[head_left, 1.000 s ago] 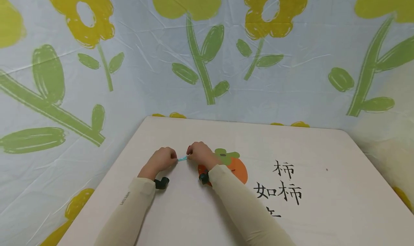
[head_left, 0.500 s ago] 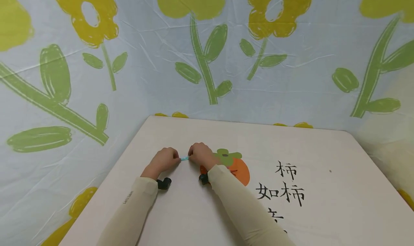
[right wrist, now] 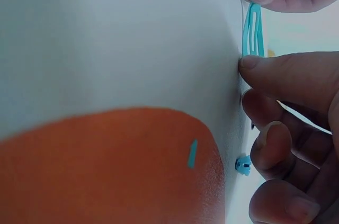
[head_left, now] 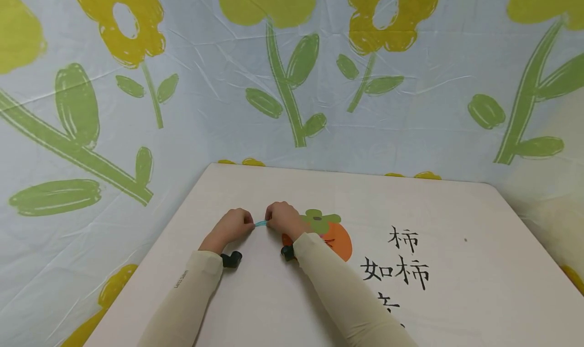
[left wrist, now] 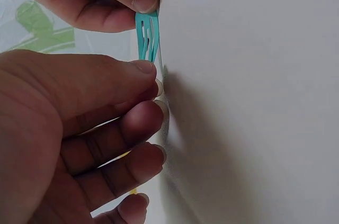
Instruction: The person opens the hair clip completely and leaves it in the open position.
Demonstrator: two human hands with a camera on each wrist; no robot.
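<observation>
A teal snap hair clip [head_left: 260,224] is stretched between both hands just over the pale tabletop. My left hand [head_left: 231,228] pinches one end of it, thumb on top, as the left wrist view shows on the hair clip [left wrist: 148,36]. The other end is pinched by my right hand [head_left: 285,219], with its remaining fingers curled loosely below in the right wrist view. Slots in the hair clip [right wrist: 253,30] face the camera there. Whether it is snapped open or flat, I cannot tell. Fingertips cover both its ends.
Beneath the right wrist lies a printed orange persimmon [head_left: 338,240] on the tabletop [head_left: 255,296]. Beside the right fingers sits a small blue claw clip [right wrist: 243,165]; a teal sliver [right wrist: 192,153] shows on the orange print. Black characters [head_left: 396,271] are printed to the right. A flowered curtain [head_left: 191,109] hangs behind.
The head view has shifted slightly, moving the whole scene a little to the right. Both hands keep their pinch on the hair clip in about the same place.
</observation>
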